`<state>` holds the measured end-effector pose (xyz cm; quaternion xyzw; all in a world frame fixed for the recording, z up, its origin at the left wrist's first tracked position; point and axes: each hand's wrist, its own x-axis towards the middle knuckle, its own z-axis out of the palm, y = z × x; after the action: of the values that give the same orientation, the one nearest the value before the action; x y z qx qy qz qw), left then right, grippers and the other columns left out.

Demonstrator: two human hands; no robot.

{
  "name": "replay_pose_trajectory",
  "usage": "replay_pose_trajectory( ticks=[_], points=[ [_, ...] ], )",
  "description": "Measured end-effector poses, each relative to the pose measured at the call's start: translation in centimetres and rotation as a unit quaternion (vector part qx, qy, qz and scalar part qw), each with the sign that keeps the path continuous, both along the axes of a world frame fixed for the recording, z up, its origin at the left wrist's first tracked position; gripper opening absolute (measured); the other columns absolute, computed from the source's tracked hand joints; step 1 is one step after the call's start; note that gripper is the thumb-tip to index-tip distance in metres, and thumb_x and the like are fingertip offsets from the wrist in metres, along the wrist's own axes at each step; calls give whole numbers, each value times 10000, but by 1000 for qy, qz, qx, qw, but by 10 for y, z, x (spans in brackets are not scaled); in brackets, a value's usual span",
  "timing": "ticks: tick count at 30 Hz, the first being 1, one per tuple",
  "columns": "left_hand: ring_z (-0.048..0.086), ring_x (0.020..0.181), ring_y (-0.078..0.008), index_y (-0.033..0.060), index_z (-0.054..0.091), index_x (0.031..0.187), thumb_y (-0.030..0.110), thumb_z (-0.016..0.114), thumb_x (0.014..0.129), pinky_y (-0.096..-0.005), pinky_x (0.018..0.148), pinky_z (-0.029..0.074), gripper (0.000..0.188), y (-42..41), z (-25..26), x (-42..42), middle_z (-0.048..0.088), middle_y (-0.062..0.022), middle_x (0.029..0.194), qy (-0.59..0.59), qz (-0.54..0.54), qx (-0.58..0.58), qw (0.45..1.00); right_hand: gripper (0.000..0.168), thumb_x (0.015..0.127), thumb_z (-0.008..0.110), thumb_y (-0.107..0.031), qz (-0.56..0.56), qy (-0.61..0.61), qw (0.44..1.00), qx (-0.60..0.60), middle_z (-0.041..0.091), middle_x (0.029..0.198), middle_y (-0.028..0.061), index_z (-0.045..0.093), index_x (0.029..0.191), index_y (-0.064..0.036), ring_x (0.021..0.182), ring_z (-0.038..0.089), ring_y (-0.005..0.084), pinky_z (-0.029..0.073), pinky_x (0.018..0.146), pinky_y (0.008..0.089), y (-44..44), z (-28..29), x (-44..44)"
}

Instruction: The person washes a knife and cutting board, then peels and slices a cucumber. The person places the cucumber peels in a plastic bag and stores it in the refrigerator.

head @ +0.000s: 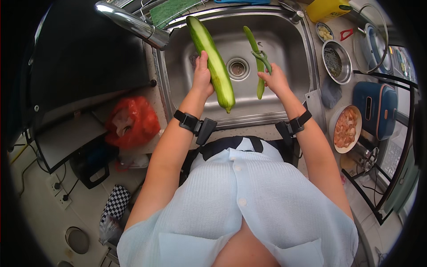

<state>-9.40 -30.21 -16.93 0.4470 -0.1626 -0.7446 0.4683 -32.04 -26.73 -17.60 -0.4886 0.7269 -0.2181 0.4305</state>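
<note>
Over the left side of the steel sink, my left hand (202, 75) holds a large, long green cucumber (213, 63), with pale peeled strips along its length. My right hand (275, 79) grips the handle of a green vegetable peeler (263, 60) over the sink's right side. A long strip of green peel (260, 78) hangs at the peeler and passes beside my right fingers; its upper end points to the back of the basin. The drain (238, 68) of the sink (287, 96) shows between my hands.
A chrome faucet (133, 25) reaches in at the back left. A red plastic bag (133, 121) lies left of the sink. On the right are a steel bowl (347, 71), a small dish of garlic (324, 32), a cleaver (316, 108), a bowl of raw meat (347, 129) and a blue appliance (376, 106).
</note>
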Motion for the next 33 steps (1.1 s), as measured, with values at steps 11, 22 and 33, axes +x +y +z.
replay_pose_trajectory(
  ticks=[11, 22, 33],
  points=[
    [596, 717, -196, 109, 411, 1077, 430, 447, 913, -379, 647, 538, 362, 17, 24, -19, 543, -73, 862, 0, -91, -35, 995, 293, 844, 575, -233, 59, -13, 983, -175, 572, 762, 49, 565, 1117, -127, 680, 510, 124, 425, 645, 273, -101, 83, 41],
    [585, 653, -151, 113, 438, 1134, 432, 444, 917, -328, 573, 532, 386, 18, 40, -26, 548, -44, 858, 1, -111, -60, 992, 279, 853, 553, -189, 28, -48, 982, -182, 611, 777, 63, 580, 1107, -77, 667, 521, 123, 432, 641, 264, -90, 93, 35],
    [578, 786, -160, 98, 452, 1139, 408, 435, 929, -317, 658, 506, 374, -6, 21, -33, 567, -55, 943, -1, -2, -90, 996, 261, 849, 549, -169, 106, -76, 983, -131, 630, 946, 159, 579, 1095, -86, 794, 608, 322, 468, 683, 374, 49, 96, 32]
  ],
)
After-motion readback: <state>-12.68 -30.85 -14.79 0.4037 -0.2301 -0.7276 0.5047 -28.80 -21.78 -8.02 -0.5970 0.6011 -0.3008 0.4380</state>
